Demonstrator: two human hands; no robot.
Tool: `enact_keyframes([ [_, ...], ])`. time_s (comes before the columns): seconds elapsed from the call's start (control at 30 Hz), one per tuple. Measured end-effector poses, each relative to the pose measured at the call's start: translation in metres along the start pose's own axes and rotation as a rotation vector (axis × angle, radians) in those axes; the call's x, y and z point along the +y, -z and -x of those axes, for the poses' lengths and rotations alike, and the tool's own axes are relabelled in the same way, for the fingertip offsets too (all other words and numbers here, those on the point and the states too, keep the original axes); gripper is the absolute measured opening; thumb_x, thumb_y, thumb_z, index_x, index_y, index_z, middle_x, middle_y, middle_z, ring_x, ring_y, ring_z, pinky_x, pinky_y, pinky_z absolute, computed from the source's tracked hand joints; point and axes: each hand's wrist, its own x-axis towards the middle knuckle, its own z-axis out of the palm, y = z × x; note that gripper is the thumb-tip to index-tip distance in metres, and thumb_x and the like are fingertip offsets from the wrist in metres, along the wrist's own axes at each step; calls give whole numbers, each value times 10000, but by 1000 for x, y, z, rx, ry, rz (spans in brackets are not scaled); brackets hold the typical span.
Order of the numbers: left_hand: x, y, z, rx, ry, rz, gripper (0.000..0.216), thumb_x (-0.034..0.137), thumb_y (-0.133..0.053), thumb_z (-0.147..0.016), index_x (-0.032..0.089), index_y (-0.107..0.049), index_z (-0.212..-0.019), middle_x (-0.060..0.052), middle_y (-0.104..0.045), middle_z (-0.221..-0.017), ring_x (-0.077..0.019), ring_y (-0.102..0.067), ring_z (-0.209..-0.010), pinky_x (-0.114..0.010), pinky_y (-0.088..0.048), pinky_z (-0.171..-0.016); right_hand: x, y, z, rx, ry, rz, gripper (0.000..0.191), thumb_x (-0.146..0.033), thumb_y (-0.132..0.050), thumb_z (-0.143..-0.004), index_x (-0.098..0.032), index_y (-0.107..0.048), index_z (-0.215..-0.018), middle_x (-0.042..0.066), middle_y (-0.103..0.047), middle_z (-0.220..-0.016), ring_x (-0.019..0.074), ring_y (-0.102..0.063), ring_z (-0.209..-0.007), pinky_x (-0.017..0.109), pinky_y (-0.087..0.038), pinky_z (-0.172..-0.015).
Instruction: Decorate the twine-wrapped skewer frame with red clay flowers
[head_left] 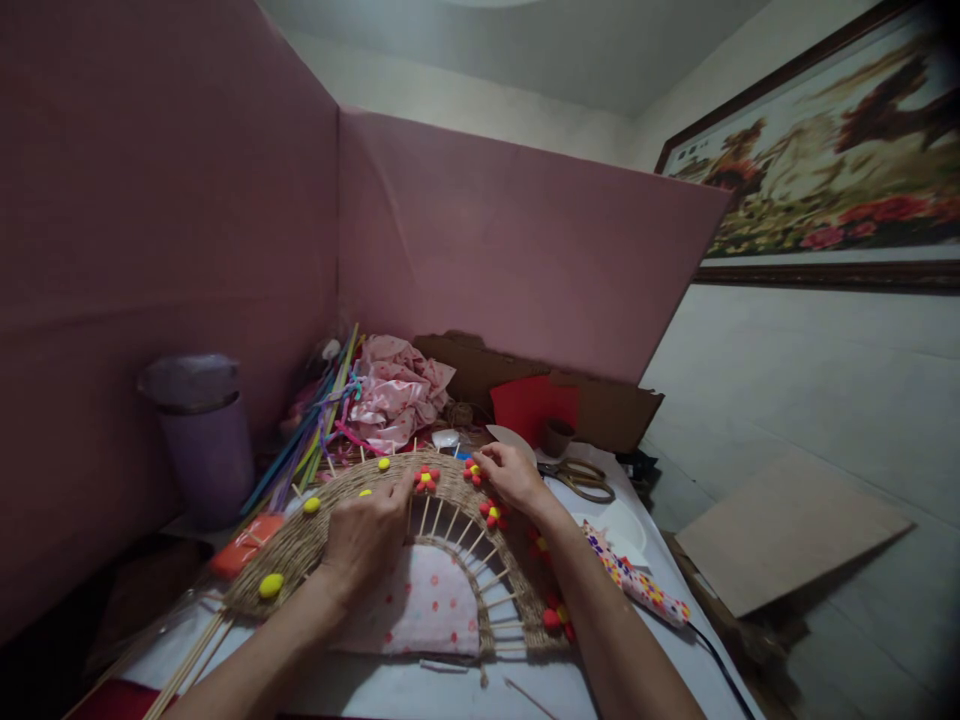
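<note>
A half-round fan-shaped piece (454,482) of woven twine on thin wooden sticks lies before me. Pink dotted cloth (431,605) fills its inner part. Yellow dots (311,506) sit along its left side; red flowers with yellow centres run along the right. My left hand (371,535) is closed over the weave, fingertips beside the top red flower (427,479); what lies under its fingers is hidden. My right hand (514,480) has its fingers pinched at the edge of another red flower (473,472), thumb side partly hidden.
A patterned glue gun (637,580) with a black cord and scissors (577,478) lie at right. Crumpled pink cloth (397,390), coloured pipe cleaners (322,430) and a lilac cup (206,450) stand behind at left. Pink panels (510,240) enclose the back.
</note>
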Motion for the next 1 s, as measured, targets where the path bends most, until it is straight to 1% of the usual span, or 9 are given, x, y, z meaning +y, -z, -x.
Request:
enact_keyframes([
  [0.1, 0, -1, -1, -64, -17, -22, 532, 92, -352, -822, 260, -433, -1320, -92, -673, -780, -225, -640, -635, -289, -401, -504, 0, 0, 0, -4, -2, 3, 341, -448, -478, -830, -185, -679, -911, 62, -696, -858, 184, -625, -788, 238, -421, -655],
  [0.17, 0, -3, -1, -75, -32, -19, 553, 75, -358, -808, 259, -425, -1326, -89, -672, -744, -219, -640, -627, -280, -397, -503, 0, 0, 0, -4, -1, 4, 338, -447, -479, -831, -185, -679, -907, 60, -696, -848, 182, -624, -777, 238, -420, -645],
  [0.27, 0, -3, 0, -34, -30, -4, 545, 73, -351, -811, 240, -433, -1322, -94, -674, -735, -217, -637, -609, -280, -388, -498, 0, 0, 1, 0, 0, 3, 328, -436, -485, -831, -185, -676, -918, 61, -696, -860, 177, -623, -778, 236, -418, -646],
  [0.37, 0, -2, 1, 13, -31, 8, 540, 80, -337, -821, 254, -429, -1324, -95, -676, -747, -221, -634, -598, -289, -379, -492, 0, -1, 1, 2, 4, 0, 324, -432, -488, -831, -185, -676, -926, 59, -696, -865, 174, -623, -781, 233, -417, -647],
  [0.57, 0, 0, 0, -23, -44, 37, 517, 84, -368, -807, 256, -487, -1280, -92, -675, -709, -245, -633, -601, -307, -384, -496, 3, -3, 0, 5, 10, -2, 342, -446, -486, -828, -181, -677, -931, 57, -696, -858, 170, -621, -765, 229, -414, -631],
  [0.7, -3, -2, -1, 32, 3, 48, 468, 137, -375, -834, 280, -497, -1262, -83, -677, -720, -233, -635, -606, -289, -370, -494, 3, -3, -1, 7, 18, -3, 338, -441, -487, -825, -178, -679, -916, 59, -697, -850, 175, -623, -770, 233, -416, -636],
  [0.87, -9, -2, -3, 64, 52, 68, 364, 181, -381, -847, 258, -576, -1144, -68, -683, -718, -226, -635, -608, -269, -328, -477, 1, 0, 0, 23, 22, 2, 321, -427, -496, -822, -174, -686, -882, 54, -699, -819, 178, -621, -746, 235, -412, -615],
  [1.0, -12, 1, -3, 111, 113, 150, 341, 229, -394, -851, 249, -597, -1125, -75, -685, -713, -210, -621, -617, -282, -348, -529, -1, 7, 0, 59, 30, 7, 279, -395, -511, -821, -184, -693, -844, 50, -701, -793, 178, -622, -741, 243, -418, -636],
])
